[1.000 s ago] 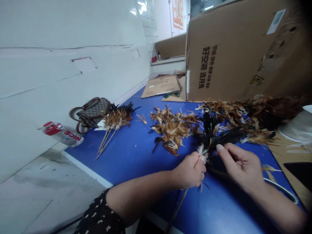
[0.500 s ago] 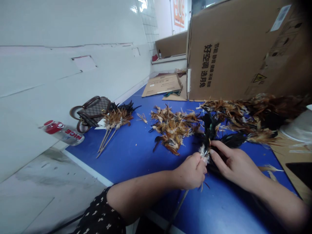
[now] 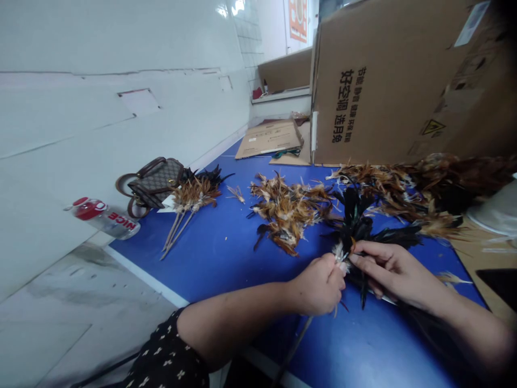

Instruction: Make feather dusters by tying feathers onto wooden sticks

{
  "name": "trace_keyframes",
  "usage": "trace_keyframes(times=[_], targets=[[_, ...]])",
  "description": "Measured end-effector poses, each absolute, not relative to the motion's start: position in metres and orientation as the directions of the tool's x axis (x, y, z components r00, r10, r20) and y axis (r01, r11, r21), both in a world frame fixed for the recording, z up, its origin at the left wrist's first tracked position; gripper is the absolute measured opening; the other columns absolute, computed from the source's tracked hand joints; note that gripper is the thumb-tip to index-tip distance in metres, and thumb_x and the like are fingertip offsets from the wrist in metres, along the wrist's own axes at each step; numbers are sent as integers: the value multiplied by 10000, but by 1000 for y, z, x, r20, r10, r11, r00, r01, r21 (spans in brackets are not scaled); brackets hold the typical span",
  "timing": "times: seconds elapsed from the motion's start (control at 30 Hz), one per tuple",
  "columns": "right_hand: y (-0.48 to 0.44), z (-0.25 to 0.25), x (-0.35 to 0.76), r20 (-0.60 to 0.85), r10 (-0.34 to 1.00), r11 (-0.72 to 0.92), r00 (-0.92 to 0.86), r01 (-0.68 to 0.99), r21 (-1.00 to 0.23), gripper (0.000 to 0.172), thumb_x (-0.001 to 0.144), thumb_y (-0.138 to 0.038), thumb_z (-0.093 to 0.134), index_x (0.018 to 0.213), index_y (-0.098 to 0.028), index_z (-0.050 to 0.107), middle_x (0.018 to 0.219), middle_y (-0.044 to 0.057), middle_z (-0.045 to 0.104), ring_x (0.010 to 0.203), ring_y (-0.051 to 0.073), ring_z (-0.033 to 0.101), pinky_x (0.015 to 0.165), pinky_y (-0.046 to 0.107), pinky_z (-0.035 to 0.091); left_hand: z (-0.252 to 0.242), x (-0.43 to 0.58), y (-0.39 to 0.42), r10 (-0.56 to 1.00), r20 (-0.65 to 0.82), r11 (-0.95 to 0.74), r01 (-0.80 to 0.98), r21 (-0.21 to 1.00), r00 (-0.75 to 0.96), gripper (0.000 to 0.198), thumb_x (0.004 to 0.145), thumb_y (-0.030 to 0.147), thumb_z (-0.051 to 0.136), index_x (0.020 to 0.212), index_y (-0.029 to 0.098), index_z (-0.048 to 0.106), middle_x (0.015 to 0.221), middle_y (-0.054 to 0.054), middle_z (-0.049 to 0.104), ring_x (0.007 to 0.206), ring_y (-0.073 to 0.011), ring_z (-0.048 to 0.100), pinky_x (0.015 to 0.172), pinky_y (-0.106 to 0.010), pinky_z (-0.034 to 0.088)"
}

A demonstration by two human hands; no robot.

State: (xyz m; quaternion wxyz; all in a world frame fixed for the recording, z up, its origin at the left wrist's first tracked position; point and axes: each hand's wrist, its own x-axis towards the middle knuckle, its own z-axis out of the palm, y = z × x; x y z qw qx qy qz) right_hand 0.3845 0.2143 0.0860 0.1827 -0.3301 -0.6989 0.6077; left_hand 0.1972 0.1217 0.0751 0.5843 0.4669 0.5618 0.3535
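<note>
I face a blue table point(image 3: 242, 258) across the frame's centre; a pale wall point(image 3: 92, 124) fills the upper left, light point(image 3: 238, 6) glints at the top, and an orange poster point(image 3: 298, 21) shows just right of top centre.

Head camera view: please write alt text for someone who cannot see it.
A left hand grips a black feather bundle near its pale base, with the right hand close against it, over a blue table bearing brown feather piles.

Black feather bunch point(image 3: 354, 221), glossy, fanned, whitish down at base, thin stick point(image 3: 299, 340) slanting below, held just right of brown feather pile point(image 3: 288, 207).
</note>
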Motion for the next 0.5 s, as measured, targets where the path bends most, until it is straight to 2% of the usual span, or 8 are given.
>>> trace_keyframes(times=[0.2,0.37,0.43,0.5], targets=[[213,94,382,-183,656,-48,-732,202,-978,461,826,-615,880,908,-202,695,458,-72,531,329,88,410,374,221,402,76,199,118,913,-365,365,34,930,181,338,1068,537,512,937,245,402,704,75,455,461,-70,426,452,-200,368],[213,91,380,-203,644,-29,-737,242,-970,467,845,-635,854,914,-210,672,487,-52,567,346,102,439,346,209,307,75,197,118,906,-371,377,9,926,205,373,1049,577,548,945,247,410,695,82,446,459,-70,429,444,-200,366],[212,95,379,-143,672,55,-727,240,-969,471,861,-642,836,964,-209,680,525,-29,613,386,106,457,381,219,335,77,194,122,909,-368,378,-16,926,194,391,1034,592,577,961,252,398,701,92,435,458,-63,414,440,-187,360],[210,101,378,-4,763,172,-647,208,-963,478,891,-639,808,1066,-210,692,581,-7,652,459,122,504,438,234,384,81,191,128,913,-365,380,-55,923,180,407,1020,600,599,979,257,385,718,100,422,454,-50,383,435,-173,342]])
